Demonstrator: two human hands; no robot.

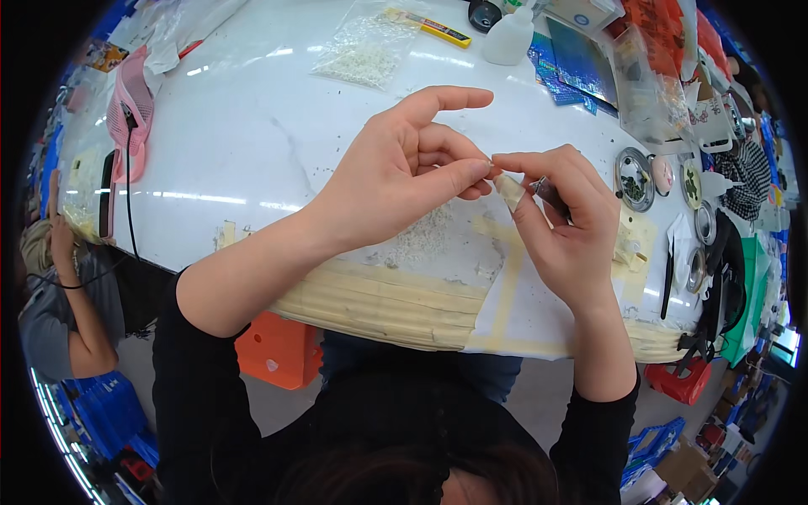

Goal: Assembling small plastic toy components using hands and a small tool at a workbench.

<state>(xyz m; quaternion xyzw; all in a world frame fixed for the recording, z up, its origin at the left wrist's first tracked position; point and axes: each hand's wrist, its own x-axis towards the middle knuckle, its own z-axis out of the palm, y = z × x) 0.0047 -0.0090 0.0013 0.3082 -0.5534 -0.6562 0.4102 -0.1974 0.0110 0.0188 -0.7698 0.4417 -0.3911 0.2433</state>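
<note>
In the head view, working above a glossy white desk edged with layered cream tape. Holding the bare left grip and the bare right grip tip to tip near the middle. On the left, pressing the thumb against bent fingers, with the forefinger stretched clear; cannot tell of any tiny piece pinched there, for smallness and overlap. On the right, clasping a dark, shiny metallic tool inside the curled fingers, with pale, translucent tape wrapped around the thumb; cannot name the tool more closely.

Below the fingers, on the desk, showing as a loose scatter: small white bits. Beyond, lying flat: a clear plastic bag of similar bits.

Could lose any tiny piece through a slipping pinch, and then hardly pick it out among the white bits. Might fumble through dulled touch, given the wrapped thumb. Might jab the left thumb by turning the tool carelessly so close. Could sweep the scatter apart by dropping a wrist too low.
</note>
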